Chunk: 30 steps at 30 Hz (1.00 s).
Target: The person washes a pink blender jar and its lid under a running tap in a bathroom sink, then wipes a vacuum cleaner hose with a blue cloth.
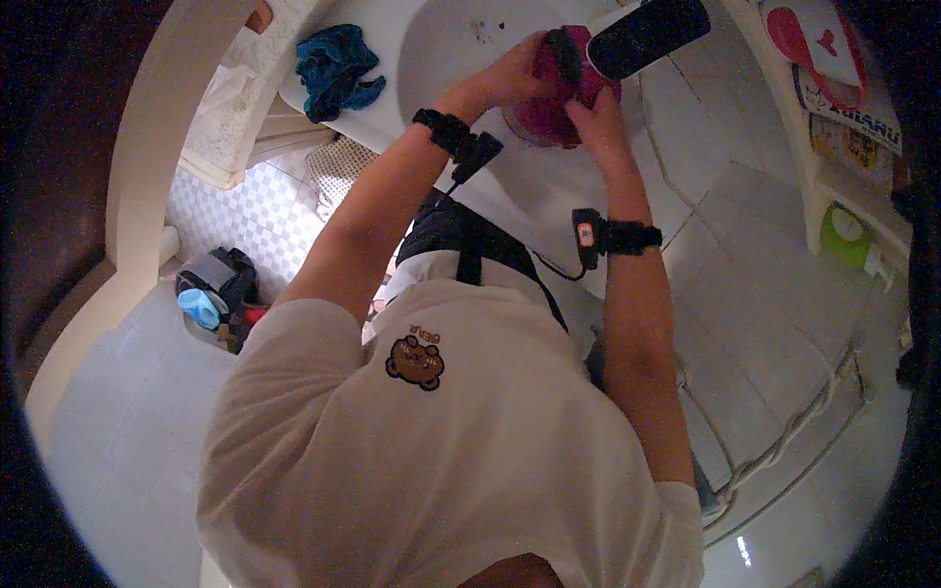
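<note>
Magenta plastic is what both hands are wrapping around here: a small dark-pink cup or bowl (549, 113), glossy, sitting right over the white sink basin (441, 49) and pretty much in the middle of it. The left hand (510, 76) is gripping the cup's left side with fingers curled over the rim, and the right hand (596, 116) is pressing in on its right side, so the two hands are clamping it between them, close together. A black faucet (649, 34), long and rounded, is sticking out just above the cup, with its tip almost touching the rim. I can't tell if water is running.

Both wrists are wearing black straps; the one on the right wrist is carrying a small device (585, 235) with an orange spot.

Left of the basin, a crumpled teal cloth (335, 69) is lying on the white counter edge. Right of the basin, a white shelf unit is holding a lime-green bottle with a white cap (845, 235), and above that a flat pack with a yellowish label (851, 137) and something white with red shapes on it (804, 34).

Below the basin, by the person's left elbow, a dark bag with a light-blue face mask (199, 306) on it is resting on the floor. The floor is showing pale glossy tiles, with small checkered tiles nearer the basin.
</note>
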{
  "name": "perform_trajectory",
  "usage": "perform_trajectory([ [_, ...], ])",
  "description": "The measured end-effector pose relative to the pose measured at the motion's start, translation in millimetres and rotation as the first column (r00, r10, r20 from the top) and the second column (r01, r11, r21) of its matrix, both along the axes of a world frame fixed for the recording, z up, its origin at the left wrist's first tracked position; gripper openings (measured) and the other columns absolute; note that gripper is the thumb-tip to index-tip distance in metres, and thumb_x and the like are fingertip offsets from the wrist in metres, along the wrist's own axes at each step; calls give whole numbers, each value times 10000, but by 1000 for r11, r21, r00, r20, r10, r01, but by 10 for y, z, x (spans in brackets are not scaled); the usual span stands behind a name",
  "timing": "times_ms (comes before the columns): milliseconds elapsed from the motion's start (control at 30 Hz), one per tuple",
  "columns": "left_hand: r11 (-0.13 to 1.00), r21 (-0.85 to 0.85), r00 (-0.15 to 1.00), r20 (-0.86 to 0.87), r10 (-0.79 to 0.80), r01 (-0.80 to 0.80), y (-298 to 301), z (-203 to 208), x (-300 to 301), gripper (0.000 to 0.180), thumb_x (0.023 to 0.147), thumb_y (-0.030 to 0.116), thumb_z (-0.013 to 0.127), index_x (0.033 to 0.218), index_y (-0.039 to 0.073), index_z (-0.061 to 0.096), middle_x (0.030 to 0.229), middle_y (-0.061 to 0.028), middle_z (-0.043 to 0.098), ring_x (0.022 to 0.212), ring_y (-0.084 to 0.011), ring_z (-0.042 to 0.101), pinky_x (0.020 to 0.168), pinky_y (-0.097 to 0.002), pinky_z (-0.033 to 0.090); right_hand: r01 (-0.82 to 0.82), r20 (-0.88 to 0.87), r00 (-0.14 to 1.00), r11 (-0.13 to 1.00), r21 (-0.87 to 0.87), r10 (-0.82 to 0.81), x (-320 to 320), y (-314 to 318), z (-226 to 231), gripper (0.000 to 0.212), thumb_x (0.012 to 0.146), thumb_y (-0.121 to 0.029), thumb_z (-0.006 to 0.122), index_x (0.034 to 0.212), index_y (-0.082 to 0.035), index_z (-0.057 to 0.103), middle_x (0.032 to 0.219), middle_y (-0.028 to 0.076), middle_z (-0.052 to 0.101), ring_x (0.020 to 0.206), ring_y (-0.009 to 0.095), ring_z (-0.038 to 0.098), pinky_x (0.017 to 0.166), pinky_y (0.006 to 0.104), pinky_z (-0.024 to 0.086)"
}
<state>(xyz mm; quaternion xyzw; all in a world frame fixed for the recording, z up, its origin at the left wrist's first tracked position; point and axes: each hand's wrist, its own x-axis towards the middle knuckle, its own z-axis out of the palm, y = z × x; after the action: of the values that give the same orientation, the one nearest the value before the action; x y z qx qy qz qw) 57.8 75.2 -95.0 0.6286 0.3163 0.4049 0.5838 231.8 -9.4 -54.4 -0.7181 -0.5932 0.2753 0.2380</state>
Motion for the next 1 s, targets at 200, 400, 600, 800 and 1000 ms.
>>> perform_trajectory([
  [200,941,-298,971,-217,98,-161,17,-63,-159,408,819,256,719,1084,-31,600,1061,-165,648,945,-256,636,815,-395,524,-14,82,996,996,-92,22,-27,193,228,468,787,-247,660,1193,-34,567,1131,188,630,1056,353,592,923,414,449],
  [400,919,-337,978,-19,210,-204,-211,129,-230,283,842,145,603,1084,-2,611,1010,-170,637,919,-324,611,812,-429,501,97,83,992,995,-36,-93,-58,219,256,417,779,-259,668,1118,-25,602,1040,213,660,989,396,618,867,437,475],
  [600,787,591,801,-379,463,-176,-612,406,-191,283,813,156,581,1067,41,630,1055,-158,607,1037,-371,534,942,-486,419,71,235,968,996,62,-84,23,140,73,449,769,-231,681,1152,-20,579,1083,227,642,1021,403,603,877,438,474],
  [800,717,696,646,-539,540,-19,-483,456,-172,287,846,298,568,1004,75,656,1082,-112,615,1118,-318,528,1016,-535,349,79,76,994,996,48,-82,40,113,65,443,783,-168,673,1187,-21,565,1106,191,649,1040,351,614,908,413,465],
  [1000,784,620,570,-652,500,22,-406,480,-165,281,869,340,547,1007,132,675,1109,-82,614,1175,-296,502,1031,-579,318,67,-45,997,997,-42,-69,10,180,181,425,788,-160,677,1177,-17,581,1108,166,656,1026,310,624,903,383,468],
])
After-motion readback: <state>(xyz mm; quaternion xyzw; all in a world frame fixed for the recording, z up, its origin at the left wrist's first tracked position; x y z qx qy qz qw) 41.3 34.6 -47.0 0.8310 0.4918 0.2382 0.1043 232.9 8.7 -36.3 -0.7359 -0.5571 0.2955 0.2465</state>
